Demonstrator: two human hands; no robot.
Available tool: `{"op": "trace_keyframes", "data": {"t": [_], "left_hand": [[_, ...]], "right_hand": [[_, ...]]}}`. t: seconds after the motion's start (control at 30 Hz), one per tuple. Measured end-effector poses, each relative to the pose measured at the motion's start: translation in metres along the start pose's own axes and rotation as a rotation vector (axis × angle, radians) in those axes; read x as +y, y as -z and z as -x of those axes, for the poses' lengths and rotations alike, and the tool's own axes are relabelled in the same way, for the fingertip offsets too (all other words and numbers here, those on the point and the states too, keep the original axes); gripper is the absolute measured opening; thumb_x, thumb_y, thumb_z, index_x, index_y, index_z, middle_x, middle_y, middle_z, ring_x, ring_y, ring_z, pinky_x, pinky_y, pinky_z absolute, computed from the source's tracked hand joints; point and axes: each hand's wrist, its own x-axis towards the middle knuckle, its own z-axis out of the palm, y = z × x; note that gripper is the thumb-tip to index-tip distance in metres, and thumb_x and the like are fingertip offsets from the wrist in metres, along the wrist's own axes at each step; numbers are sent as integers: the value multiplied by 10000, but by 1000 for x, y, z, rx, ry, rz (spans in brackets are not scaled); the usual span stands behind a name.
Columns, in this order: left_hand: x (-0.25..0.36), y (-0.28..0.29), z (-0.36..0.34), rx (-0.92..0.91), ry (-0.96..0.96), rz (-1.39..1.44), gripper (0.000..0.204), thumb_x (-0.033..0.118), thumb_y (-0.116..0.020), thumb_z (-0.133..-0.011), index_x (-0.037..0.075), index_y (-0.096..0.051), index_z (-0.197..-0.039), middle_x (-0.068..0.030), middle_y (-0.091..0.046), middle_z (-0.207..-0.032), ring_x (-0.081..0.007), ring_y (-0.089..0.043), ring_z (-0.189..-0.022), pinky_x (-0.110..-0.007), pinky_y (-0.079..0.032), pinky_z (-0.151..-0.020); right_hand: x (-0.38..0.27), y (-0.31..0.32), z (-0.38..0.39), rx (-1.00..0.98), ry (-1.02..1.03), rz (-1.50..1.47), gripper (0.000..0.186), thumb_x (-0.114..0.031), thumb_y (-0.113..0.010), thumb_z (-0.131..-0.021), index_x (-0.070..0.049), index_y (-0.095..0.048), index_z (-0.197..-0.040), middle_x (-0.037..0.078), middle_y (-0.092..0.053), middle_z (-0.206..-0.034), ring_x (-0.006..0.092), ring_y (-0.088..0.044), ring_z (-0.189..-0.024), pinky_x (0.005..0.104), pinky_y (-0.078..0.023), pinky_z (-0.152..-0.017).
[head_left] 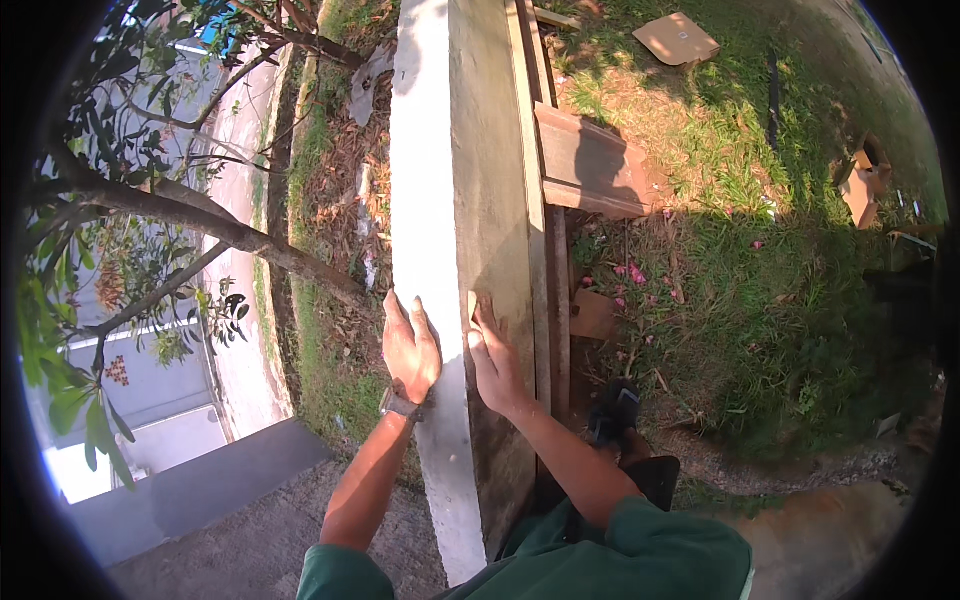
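A long concrete wall (427, 120), whitish on top and grey-brown on its right side, runs straight ahead between my arms. My left hand (410, 350) lies on the wall's top near the left edge, fingers stretched and nothing in it; a watch (402, 405) is on that wrist. Against the right side face, close to the top corner, my right hand (497, 365) presses with fingers pointing forward. A small flat tan piece (472, 304) shows at its fingertips, held against the wall; its kind is not clear, and most of it is hidden under the fingers.
Reddish-brown panels (590, 160) lean along the wall's right foot. Flattened cardboard (676, 40) and a torn cardboard box (865, 185) lie on the grass. A tree branch (220, 228) reaches in from the left. My shoe (613, 410) stands near the wall.
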Motion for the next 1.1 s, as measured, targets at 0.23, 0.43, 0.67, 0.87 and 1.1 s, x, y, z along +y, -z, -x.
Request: {"op": "trace_keyframes", "data": {"t": [0.23, 0.43, 0.67, 0.87, 1.1], "left_hand": [[1, -2, -9, 11, 22, 4, 579, 386, -410, -1138, -51, -439, -1516, -343, -701, -1188, -490, -683, -1119, -520, -521, -946], [-2, -6, -9, 55, -81, -19, 624, 430, -400, -1143, -64, -427, -1522, -344, -704, -1168, -467, -696, -1060, -513, -516, -923], [-4, -5, -6, 63, -116, 16, 664, 498, -358, -1141, -39, -441, -1523, -334, -701, -1209, -464, -683, -1133, -500, -508, -970], [-6, -4, -6, 43, -102, -5, 679, 512, -345, -1139, -39, -437, -1526, -335, -689, -1259, -457, -667, -1203, -501, -494, -1014], [-13, -6, -8, 53, -40, -60, 728, 564, -338, -1129, -32, -424, -1539, -332, -711, -1174, -442, -704, -1091, -501, -519, -941]], "right_hand": [[17, 17, -165, -14, -186, -91, 518, -324, -379, -1154, -11, -481, -1555, 231, -560, -1531, 358, -487, -1464, 399, -372, -1218], [93, 0, 83, 37, -233, 9, 562, -305, -372, -1154, -71, -322, -1663, 210, -439, -1641, 372, -363, -1550, 582, -123, -1293], [71, -8, 70, 29, 14, 74, 566, -282, -407, -1144, -60, -331, -1659, 243, -392, -1664, 371, -309, -1585, 555, -157, -1295], [101, 3, 47, 181, -442, 124, 564, -218, -413, -1113, -41, -341, -1644, 217, -377, -1673, 394, -321, -1572, 639, -99, -1282], [70, 16, 54, 149, -461, -135, 585, -325, -383, -1127, -3, -348, -1614, 234, -378, -1663, 363, -330, -1566, 613, -100, -1290]]}}
